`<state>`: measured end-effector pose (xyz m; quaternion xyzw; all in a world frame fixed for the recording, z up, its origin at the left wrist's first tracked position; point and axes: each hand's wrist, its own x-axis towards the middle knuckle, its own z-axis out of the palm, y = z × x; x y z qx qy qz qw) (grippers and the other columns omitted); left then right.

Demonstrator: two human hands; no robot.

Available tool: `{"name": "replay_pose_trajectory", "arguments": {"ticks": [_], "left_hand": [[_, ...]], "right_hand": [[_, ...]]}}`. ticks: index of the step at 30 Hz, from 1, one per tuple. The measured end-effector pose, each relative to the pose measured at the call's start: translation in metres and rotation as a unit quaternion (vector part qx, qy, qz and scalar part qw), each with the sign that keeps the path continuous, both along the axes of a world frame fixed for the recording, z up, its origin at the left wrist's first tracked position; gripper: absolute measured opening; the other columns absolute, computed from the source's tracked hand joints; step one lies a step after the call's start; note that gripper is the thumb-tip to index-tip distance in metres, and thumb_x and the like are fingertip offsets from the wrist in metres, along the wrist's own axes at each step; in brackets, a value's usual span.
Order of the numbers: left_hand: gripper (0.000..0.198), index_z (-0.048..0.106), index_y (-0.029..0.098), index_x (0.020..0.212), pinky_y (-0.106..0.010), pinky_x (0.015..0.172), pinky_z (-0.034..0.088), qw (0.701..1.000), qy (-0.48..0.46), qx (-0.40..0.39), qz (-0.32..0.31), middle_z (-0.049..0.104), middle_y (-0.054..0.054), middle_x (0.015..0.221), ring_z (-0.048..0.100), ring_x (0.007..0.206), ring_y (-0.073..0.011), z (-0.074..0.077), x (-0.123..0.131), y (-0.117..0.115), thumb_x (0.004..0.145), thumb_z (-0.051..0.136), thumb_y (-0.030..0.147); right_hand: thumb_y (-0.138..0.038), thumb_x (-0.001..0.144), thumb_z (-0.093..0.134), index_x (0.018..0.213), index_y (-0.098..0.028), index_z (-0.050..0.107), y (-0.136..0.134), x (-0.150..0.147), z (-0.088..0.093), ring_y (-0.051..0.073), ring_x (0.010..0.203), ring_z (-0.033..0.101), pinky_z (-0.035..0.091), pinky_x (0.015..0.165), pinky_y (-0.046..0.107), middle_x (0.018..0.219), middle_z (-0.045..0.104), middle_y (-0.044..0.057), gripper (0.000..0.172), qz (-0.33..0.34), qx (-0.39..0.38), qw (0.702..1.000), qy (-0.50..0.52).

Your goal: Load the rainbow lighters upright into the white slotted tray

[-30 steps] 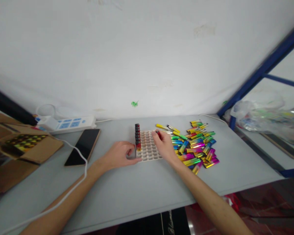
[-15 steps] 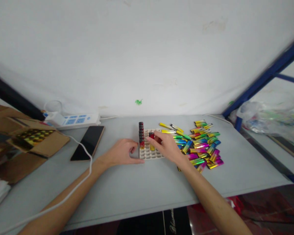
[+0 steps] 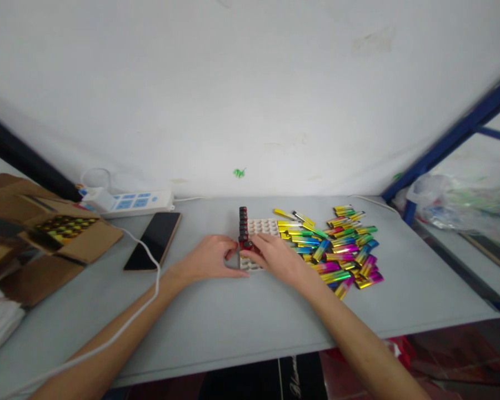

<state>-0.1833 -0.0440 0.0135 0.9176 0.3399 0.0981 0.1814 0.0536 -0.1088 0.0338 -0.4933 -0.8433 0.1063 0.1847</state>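
Alignment mattered: the right hand point(image 3: 277, 258) pinched a black-topped red cylinder point(image 3: 247, 245), white perforated tray point(image 3: 263, 225) beneath; the spread left hand point(image 3: 209, 258) suited bracing.

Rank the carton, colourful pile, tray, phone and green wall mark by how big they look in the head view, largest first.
1. Carton
2. Colourful pile
3. Tray and phone: too alike to rank; the right hand covers part of the tray
4. Green wall mark
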Motion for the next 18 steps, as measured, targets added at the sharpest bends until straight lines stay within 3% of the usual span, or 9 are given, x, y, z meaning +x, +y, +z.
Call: {"name": "replay_pose_trajectory", "arguments": {"ticks": [5,11,14,18], "left_hand": [[0.063,0.060,0.025,0.072,-0.034,0.069,0.041,1.000,0.000,0.001,0.006,0.070,-0.002,0.074,0.065,0.071,-0.0232,-0.002,-0.001,0.002,0.080,0.083,0.082],[0.061,0.059,0.025,0.073,-0.034,0.068,0.040,1.000,0.009,-0.002,0.012,0.069,-0.001,0.073,0.062,0.069,-0.0225,0.000,-0.001,0.004,0.079,0.081,0.081],[0.060,0.056,0.026,0.072,-0.035,0.067,0.038,1.000,0.020,-0.007,0.020,0.067,0.000,0.072,0.060,0.067,-0.0221,0.002,0.000,0.004,0.078,0.081,0.079],[0.062,0.052,0.026,0.070,-0.034,0.066,0.036,0.999,0.026,-0.015,0.024,0.065,-0.001,0.070,0.059,0.066,-0.0220,0.006,0.002,0.003,0.077,0.079,0.082]], "right_hand": [[-0.051,0.114,0.068,0.115,-0.013,0.077,-0.001,-0.004,0.006,0.029,0.103,0.080,0.054,0.086,0.035,0.113,0.083,0.018,0.039,0.016,-0.021,0.999,-0.042],[-0.055,0.117,0.063,0.094,-0.019,0.074,0.006,0.019,0.011,0.020,0.079,0.070,0.044,0.073,0.030,0.087,0.079,0.005,0.045,0.001,-0.016,0.999,0.042],[-0.045,0.121,0.056,0.093,-0.019,0.075,0.015,0.053,0.017,0.019,0.076,0.068,0.044,0.075,0.030,0.085,0.078,0.005,0.042,-0.079,0.038,0.993,0.083],[-0.031,0.114,0.064,0.101,-0.019,0.081,0.021,0.134,0.023,0.023,0.078,0.074,0.050,0.079,0.031,0.086,0.082,0.007,0.024,-0.252,0.075,0.962,0.068]]}}
